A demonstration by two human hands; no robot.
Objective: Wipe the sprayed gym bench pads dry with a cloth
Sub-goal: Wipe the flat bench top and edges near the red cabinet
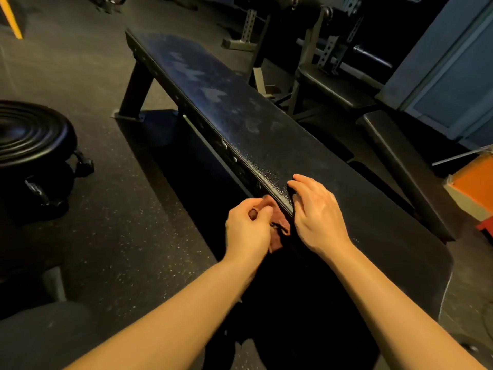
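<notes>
Left hand (248,231) is balled up tight round a reddish-brown cloth (278,228), fingers curled in and thumb on top. The rag is bunched against the side edge of the long bench pad (240,102), with a bit of it hanging down below the fist. So the cloth sits right at the pad's edge, not up on the top surface.

Just to the right of that grip, the right hand (317,217) is on top of the pad. Its fingers are bent loosely with the tips touching the textured vinyl, and it's holding nothing that I can see. The thumb is tucked out of sight, so can't say what it's doing at the edge.

Further along the pad, well away from the grip, there are pale smeary blotches (192,70) across the black surface. Around the hands the pad looks darker and more even. Can't tell from where I'm standing whether the blotches are wet or just marks.

Off past the right hand there's a second black bench (400,166) angled alongside, and beyond it an orange box (474,180). Way out to the left of the cloth hand sits a round black padded thing with ridged rings (29,132) on the speckled rubber floor (106,209). At the far end of the bench, behind everything, are grey perforated rack uprights (249,25).
</notes>
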